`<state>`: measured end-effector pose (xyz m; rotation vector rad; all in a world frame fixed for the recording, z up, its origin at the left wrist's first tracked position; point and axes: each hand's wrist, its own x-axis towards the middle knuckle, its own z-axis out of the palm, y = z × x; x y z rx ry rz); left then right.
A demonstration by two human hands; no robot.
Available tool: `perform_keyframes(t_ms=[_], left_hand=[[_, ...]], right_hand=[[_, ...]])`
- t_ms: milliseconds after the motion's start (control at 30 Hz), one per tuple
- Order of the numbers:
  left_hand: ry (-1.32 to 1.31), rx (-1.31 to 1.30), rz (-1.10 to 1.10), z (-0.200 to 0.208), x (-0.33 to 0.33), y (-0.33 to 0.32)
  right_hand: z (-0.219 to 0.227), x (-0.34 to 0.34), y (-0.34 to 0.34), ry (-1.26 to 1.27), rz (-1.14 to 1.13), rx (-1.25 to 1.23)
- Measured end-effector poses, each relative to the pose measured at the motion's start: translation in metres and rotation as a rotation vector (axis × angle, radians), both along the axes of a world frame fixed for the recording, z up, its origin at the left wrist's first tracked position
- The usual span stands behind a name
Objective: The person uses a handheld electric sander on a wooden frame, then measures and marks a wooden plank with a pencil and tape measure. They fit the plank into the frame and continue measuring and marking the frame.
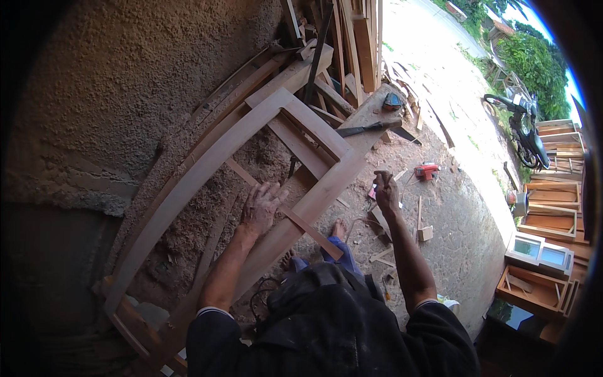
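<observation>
A curved-sided wooden frame [196,173] lies in front of me, with one long arched rail, a straight rail [282,227] and a short rail at the far end. A thin wooden strip [317,236] crosses it at a slant. My left hand [260,207] is closed over the strip between the two rails, its fingers draped across the wood. To the right of the frame, my right hand [387,193] is raised and apart from it, fingers curled in. Whatever those fingers may hold is too small to make out.
A handsaw [363,129] lies on a board beyond the frame, near a blue tool [392,100]. A red tool [427,171], offcuts and shavings litter the ground to the right. Stacked timber [361,50] leans at the back. A rough wall [138,81] borders the left.
</observation>
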<state>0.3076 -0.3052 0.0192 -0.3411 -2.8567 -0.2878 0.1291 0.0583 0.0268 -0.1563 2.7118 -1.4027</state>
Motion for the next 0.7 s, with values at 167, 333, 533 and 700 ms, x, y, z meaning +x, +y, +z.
perform_keyframes(t_ms=[167,333,533,700], left_hand=[[-0.254,0.037,-0.219,0.006,-0.027,0.002],[-0.334,0.050,-0.236,0.042,-0.052,0.033],[-0.316,0.198,0.236,0.063,-0.091,0.090],[-0.312,0.414,0.636,0.046,-0.112,0.130]], right_hand=[[-0.011,-0.132,0.038,0.287,0.207,0.407],[-0.015,-0.234,0.045,0.406,0.462,0.805],[-0.012,-0.298,0.047,0.457,0.694,0.982],[0.009,-0.314,0.056,0.425,0.995,0.853]])
